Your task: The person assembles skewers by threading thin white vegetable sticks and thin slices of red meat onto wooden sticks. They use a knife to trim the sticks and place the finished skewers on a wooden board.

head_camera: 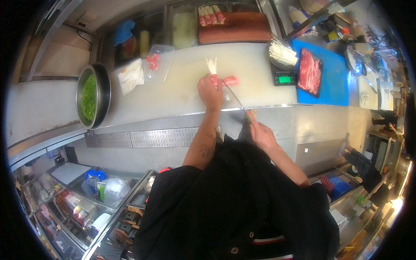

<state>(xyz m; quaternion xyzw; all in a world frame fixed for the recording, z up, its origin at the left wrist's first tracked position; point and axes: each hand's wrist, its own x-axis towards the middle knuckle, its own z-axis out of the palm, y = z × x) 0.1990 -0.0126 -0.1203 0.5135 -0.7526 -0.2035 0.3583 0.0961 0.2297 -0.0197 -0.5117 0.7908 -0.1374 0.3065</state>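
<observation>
My left hand (210, 92) holds a small bunch of enoki mushrooms (212, 66) on a long white cutting board (162, 97), with a slice of raw meat (230, 80) at its base. The slice stretches to the right of the bunch. My right hand (261, 135) grips the handle of a knife (236, 97) near the board's front edge. The blade slants up and left, its tip at the meat beside my left fingers. Behind, several meat-wrapped enoki rolls (212, 19) lie on a reddish-brown board (235, 31).
A bowl of enoki (282, 55) sits on a digital scale (284, 78). Right of it, a tray of sliced meat (309, 72) rests on a blue board (338, 84). Left are a metal bowl of chopped greens (89, 97), a white cloth (131, 76) and a plastic sheet with meat scraps (152, 61).
</observation>
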